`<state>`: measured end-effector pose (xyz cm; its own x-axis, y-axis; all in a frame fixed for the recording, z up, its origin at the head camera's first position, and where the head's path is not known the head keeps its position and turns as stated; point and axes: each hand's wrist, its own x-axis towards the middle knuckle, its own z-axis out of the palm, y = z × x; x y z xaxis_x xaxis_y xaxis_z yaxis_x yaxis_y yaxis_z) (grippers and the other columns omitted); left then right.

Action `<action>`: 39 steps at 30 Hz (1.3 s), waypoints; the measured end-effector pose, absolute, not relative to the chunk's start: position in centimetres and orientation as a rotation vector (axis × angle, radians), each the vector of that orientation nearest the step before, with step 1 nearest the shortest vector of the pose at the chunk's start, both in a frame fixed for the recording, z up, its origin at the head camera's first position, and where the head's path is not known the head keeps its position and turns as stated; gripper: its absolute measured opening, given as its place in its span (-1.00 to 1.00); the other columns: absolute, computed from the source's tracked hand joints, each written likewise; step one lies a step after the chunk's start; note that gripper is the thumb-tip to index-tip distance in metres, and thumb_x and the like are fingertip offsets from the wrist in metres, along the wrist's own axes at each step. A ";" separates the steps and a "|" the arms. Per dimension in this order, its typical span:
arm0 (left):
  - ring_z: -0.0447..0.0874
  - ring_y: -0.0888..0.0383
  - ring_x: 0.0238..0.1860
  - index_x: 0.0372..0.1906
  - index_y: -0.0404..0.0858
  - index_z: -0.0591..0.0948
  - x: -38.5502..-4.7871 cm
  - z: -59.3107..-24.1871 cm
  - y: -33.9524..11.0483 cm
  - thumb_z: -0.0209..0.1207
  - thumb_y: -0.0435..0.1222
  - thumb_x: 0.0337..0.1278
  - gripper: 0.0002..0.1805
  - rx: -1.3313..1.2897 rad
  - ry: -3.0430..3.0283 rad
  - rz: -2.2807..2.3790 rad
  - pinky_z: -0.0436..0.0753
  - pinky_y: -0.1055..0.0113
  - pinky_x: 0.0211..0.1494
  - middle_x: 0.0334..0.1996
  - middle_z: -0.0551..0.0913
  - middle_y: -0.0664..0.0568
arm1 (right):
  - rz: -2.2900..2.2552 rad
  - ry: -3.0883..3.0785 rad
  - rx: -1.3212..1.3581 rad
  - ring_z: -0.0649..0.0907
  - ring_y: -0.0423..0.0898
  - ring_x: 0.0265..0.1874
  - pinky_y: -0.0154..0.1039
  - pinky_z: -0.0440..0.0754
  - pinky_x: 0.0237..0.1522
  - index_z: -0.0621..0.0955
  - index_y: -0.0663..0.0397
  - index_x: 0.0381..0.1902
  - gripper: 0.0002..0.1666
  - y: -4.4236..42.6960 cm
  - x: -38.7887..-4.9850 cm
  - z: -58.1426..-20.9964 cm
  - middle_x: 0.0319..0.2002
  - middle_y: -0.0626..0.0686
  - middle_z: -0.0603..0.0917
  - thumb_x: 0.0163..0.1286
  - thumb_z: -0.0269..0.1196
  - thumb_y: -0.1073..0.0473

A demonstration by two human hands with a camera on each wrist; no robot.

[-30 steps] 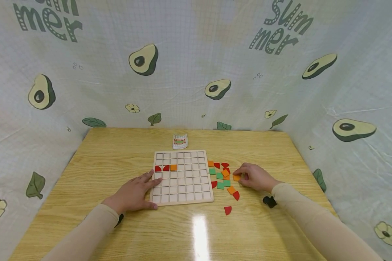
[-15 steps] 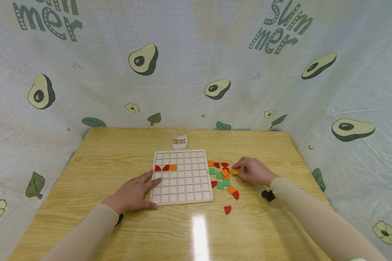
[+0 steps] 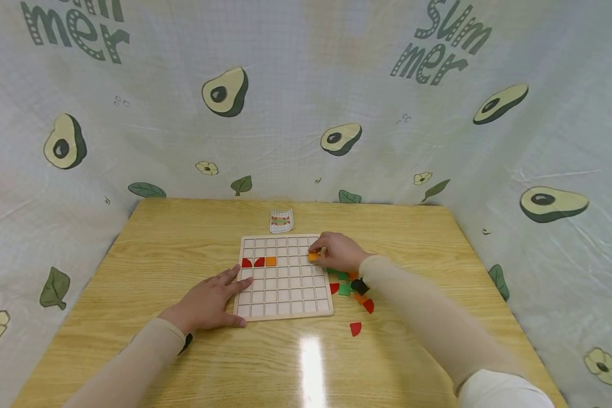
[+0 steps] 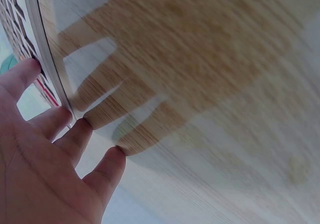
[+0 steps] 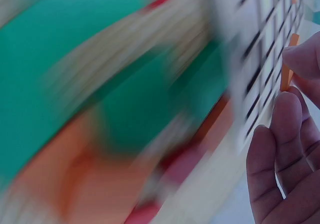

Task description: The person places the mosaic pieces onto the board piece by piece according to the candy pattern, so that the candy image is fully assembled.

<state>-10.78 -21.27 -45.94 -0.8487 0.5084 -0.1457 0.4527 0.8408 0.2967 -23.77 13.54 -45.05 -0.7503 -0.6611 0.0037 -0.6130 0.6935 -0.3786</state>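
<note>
A wooden grid board [image 3: 283, 283] lies on the table; its third row holds two red quarter-circle tiles [image 3: 247, 263] and, beside them, an orange square tile [image 3: 271, 261]. My left hand [image 3: 209, 303] rests with fingers spread at the board's left edge; some fingertips touch the frame in the left wrist view. Over the upper right of the board, my right hand [image 3: 340, 252] pinches another orange square tile [image 5: 289, 64] between thumb and fingers. Beneath that wrist, green square tiles [image 3: 344, 289] and other loose pieces are partly hidden.
A small curled pattern card [image 3: 281, 221] lies behind the board. Right of the board are loose red quarter-circles [image 3: 369, 306], one lying apart [image 3: 355, 328] nearer the front. A printed cloth [image 3: 285, 141] hangs behind the table [image 3: 194, 226].
My right hand has carried the orange square tile leftward from beside the loose pile to over the board's right part. The left hand has stayed at the board's edge.
</note>
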 end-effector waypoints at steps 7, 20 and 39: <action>0.16 -0.29 0.45 0.51 -0.05 0.33 -10.9 -46.1 -21.1 0.31 0.33 -0.06 0.04 0.745 2.795 0.382 0.26 -0.26 0.35 0.54 0.06 -0.26 | -0.624 2.717 -1.030 0.57 -0.24 -0.26 -0.28 0.57 -0.16 0.75 -0.15 0.00 -0.71 8.8 -24.4 -46.4 -0.15 -0.18 0.64 0.32 0.35 0.11; 0.16 -0.27 0.46 0.52 -0.03 0.33 -11.0 -46.2 -21.1 0.29 0.35 -0.06 0.04 0.723 2.793 0.360 0.25 -0.25 0.37 0.54 0.06 -0.23 | -0.534 2.712 -1.077 0.56 -0.23 -0.27 -0.29 0.56 -0.18 0.73 -0.16 0.06 -0.63 6.6 -24.2 -47.1 -0.11 -0.14 0.62 0.30 0.28 0.19; 0.18 -0.29 0.44 0.51 -0.07 0.33 -10.8 -45.6 -21.2 0.28 0.36 -0.05 0.04 0.727 2.792 0.347 0.27 -0.25 0.35 0.53 0.09 -0.27 | -0.405 2.751 -1.140 0.58 -0.24 -0.24 -0.30 0.58 -0.19 0.72 -0.17 0.08 -0.65 6.3 -23.5 -46.2 -0.07 -0.13 0.62 0.35 0.29 0.13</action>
<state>-10.85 -21.17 -45.58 -0.8490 0.5017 -0.1656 0.4459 0.8486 0.2848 -23.53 6.27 -46.20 -0.7041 -0.7097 -0.0226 -0.6730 0.6772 -0.2974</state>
